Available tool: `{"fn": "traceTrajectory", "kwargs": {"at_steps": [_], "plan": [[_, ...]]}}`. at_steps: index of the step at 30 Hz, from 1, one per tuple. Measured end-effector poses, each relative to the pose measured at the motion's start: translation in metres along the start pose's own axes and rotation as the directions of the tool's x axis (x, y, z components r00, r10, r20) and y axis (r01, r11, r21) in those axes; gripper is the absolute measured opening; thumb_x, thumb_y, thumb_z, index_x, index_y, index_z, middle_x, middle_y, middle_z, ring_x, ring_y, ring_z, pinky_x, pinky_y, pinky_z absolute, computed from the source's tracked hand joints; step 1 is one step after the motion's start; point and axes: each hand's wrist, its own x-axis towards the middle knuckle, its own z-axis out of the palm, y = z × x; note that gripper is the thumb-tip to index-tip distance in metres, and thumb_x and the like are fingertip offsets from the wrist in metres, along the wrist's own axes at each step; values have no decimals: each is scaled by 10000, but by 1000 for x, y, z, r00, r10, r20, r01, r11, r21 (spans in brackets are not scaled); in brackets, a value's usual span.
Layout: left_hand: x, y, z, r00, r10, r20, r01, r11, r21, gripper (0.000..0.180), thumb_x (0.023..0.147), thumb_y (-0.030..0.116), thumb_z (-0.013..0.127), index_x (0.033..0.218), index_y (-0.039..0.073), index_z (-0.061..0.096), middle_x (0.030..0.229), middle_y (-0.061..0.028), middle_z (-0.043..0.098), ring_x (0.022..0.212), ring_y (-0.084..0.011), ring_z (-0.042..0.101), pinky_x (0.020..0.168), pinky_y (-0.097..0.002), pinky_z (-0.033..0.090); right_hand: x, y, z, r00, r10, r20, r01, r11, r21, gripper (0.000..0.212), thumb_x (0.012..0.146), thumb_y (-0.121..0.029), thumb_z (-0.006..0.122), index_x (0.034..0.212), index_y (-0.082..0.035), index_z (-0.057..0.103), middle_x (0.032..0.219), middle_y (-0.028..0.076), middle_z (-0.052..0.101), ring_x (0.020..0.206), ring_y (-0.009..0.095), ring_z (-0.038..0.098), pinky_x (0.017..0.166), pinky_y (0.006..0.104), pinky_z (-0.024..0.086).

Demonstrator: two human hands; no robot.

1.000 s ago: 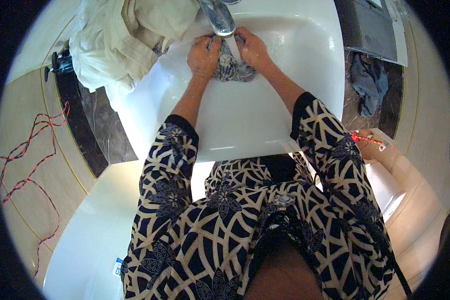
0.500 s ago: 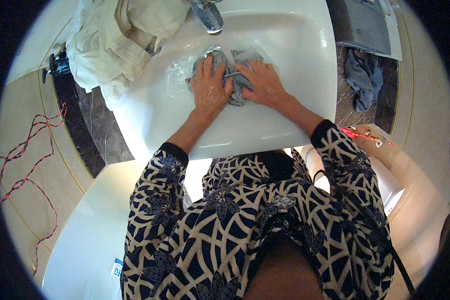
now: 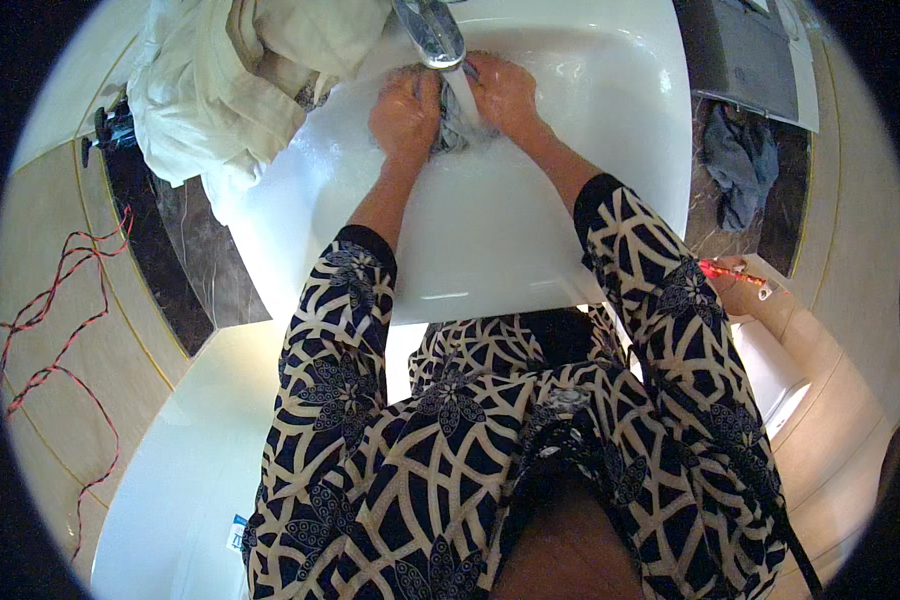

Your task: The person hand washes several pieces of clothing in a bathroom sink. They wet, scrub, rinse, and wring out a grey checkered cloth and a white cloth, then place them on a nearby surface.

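Beige gold-lined tiles (image 3: 135, 390); dark marbled counter (image 3: 222, 262) flanking basin (image 3: 490, 245).

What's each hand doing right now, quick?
Left hand: closed, holding one side of the wet grey cloth under the chrome faucet.
Right hand: closed, holding the same cloth's other side.

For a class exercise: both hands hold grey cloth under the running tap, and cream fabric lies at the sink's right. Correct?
Wrong side: the head view shows cream fabric at the left of the sink. The left hand and right hand do hold grey cloth under the running tap.
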Motion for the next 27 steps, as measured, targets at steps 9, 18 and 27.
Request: {"fn": "traceTrajectory", "kwargs": {"at_steps": [9, 18, 27], "plan": [[-39, -8, -39, 960, -27, 278, 219, 693, -687, 278, 788, 230, 514, 1010, 64, 532, 904, -72, 551, 782, -164, 515, 738, -238, 385, -41, 29, -45, 928, -26, 371, -179, 842, 508, 309, 672, -143, 514, 963, -39, 528, 984, 156, 538, 867, 299, 526, 743, 344, 429], [-72, 14, -17, 938, 255, 237, -318, 903, 289, 510, 636, 217, 628, 1100, 121, 440, 1151, -107, 370, 1061, -307, 345, 758, -533, 339, -84, -8, -55, 931, -267, 248, 307, 942, -135, 561, 589, -255, 631, 1103, -134, 442, 1138, 133, 426, 1020, 298, 413, 786, 465, 357], [-25, 1, 12, 979, 90, 185, -137, 956, 260, 380, 649, 199, 594, 1007, 113, 504, 1030, -131, 472, 865, -299, 493, 666, -398, 432, -24, 2, -9, 986, -164, 9, 165, 983, -84, 412, 603, -251, 620, 973, -108, 507, 963, 127, 527, 849, 288, 516, 659, 404, 444]]}}
